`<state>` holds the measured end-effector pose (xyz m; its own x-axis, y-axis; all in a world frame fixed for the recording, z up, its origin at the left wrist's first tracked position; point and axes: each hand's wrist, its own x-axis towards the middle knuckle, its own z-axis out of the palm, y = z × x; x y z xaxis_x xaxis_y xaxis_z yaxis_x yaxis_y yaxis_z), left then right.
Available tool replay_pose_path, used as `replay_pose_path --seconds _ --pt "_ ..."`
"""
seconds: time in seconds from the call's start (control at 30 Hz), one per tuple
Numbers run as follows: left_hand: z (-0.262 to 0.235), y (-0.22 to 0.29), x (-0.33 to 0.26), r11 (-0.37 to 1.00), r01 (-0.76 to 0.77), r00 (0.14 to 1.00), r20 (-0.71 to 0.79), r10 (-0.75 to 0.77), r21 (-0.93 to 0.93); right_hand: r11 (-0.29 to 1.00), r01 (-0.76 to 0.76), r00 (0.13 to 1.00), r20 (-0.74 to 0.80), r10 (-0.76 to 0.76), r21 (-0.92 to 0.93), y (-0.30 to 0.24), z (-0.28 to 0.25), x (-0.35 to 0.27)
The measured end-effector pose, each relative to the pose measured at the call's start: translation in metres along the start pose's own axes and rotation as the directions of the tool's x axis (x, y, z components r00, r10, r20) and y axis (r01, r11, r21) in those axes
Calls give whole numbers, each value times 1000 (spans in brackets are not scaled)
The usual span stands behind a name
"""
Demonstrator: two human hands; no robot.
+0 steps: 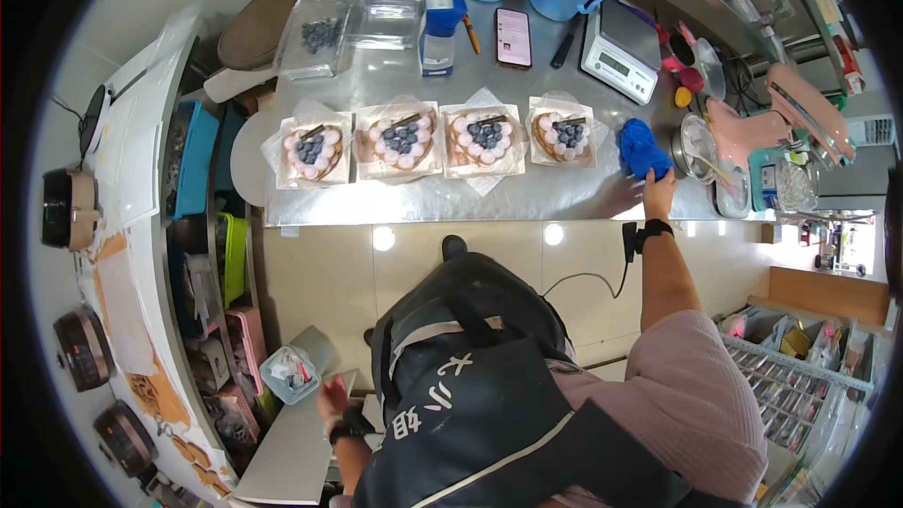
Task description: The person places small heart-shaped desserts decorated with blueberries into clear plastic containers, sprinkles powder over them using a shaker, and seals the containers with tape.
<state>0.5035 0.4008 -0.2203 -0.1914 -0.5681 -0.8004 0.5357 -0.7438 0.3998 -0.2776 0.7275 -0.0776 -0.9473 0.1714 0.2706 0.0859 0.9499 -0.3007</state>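
Nearest, the left hand [332, 401] is held low near the bin [316, 345], its grip impossible to tell. Farther out, the right hand [660, 192] is set against the crumpled blue cloth [642, 148], whether pinching cannot be told; on the bench [423, 203] between rightmost tart [564, 136] and steel bowl [682, 149], the cloth is best gathered whole, clear of both.

The right fingers [669, 179] touch a blue bundle [641, 146] near four berry-topped tarts [398, 141].
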Motion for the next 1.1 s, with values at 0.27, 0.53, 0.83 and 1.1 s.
replay_pose_path --seconds 0.27,0.53,0.83,1.1 --pt "352 -36 -31 244 -308 949 317 4 920 983 132 991 -11 -135 -127 34 24 44" --pt "445 -69 -27 -163 -668 737 616 -277 726 981 182 970 178 -167 -72 32 -14 26" --pt "540 -76 -67 -90 -853 481 706 -520 515 983 88 996 -11 -87 163 50 -57 -75" --pt "541 -60 -67 -146 -894 425 693 -582 425 992 -122 939 321 123 -21 31 -53 -150"
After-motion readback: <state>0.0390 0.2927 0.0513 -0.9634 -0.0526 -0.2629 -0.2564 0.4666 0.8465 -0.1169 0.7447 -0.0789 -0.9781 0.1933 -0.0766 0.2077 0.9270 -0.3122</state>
